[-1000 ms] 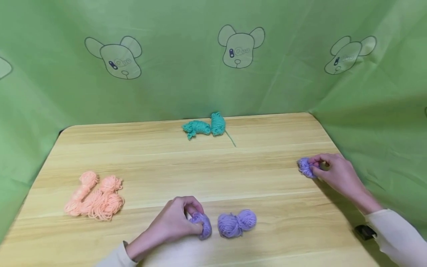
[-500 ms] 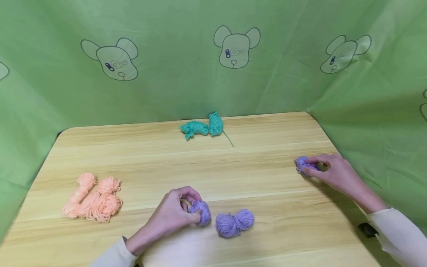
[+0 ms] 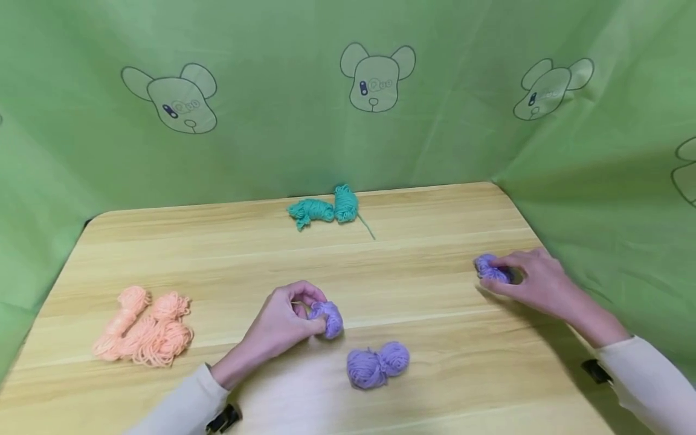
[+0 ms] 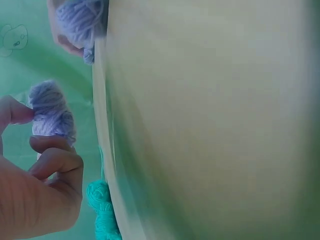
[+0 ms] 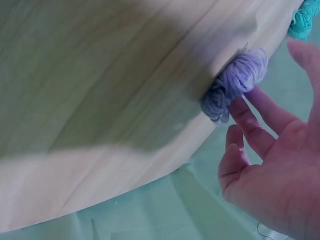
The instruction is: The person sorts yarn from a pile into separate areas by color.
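My left hand pinches a small purple yarn skein between thumb and fingers. In the left wrist view, this skein shows up above the table's edge. At the right side of the table, my right hand is at another purple skein. From the right wrist view, a couple of fingertips touch that skein, while the thumb stands apart from it. A third purple skein, tied into two lobes, lies near the front, between the hands.
Peach yarn skeins lie bunched at the left of the wooden table. Two teal skeins sit by the back edge, one with a loose tail. A green curtain with bear-head prints hangs behind and at both sides.
My left hand has carried its purple skein away from the front edge. The right hand's thumb has spread wider from its skein. The head view has swung slightly to the right.
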A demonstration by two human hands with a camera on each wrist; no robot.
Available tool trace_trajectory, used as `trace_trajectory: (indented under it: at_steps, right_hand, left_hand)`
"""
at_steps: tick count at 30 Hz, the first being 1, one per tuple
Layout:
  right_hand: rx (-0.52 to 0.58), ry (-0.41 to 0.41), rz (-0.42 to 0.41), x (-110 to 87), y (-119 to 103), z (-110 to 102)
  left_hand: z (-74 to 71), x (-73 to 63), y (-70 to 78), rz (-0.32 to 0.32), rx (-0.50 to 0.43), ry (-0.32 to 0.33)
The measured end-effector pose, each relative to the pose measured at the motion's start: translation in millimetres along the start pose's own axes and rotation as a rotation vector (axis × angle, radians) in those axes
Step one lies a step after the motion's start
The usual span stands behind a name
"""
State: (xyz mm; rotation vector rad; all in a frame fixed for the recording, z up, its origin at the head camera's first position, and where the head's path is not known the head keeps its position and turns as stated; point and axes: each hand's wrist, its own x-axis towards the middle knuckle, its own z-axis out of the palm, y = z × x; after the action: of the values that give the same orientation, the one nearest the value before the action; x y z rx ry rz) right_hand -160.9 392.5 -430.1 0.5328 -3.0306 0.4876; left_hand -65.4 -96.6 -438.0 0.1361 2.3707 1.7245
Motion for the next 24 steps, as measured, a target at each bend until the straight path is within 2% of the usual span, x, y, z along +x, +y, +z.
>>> trace_trajectory:
  at_steps: [3, 8, 18, 24]
  right_hand:
    - [-0.018, 0.005, -0.015, -0.5, -1.8, 2.1]
    - [-0.027, -0.012, 0.007, 0.0, -5.0, 3.7]
    - [-0.064, 0.023, -0.029, -4.9, -6.5, 1.9]
    - [-0.069, -0.004, -0.031, -7.5, -7.6, 1.7]
  left_hand:
    - [1.7, 6.7, 0.8, 0.014, 0.003, 0.009]
    - [7.6, 18.4, 3.3, 0.033, 0.004, 0.015]
    - [27.0, 43.2, 18.9, 0.045, 0.012, -0.033]
    - [40.4, 61.4, 25.5, 0.070, 0.018, -0.050]
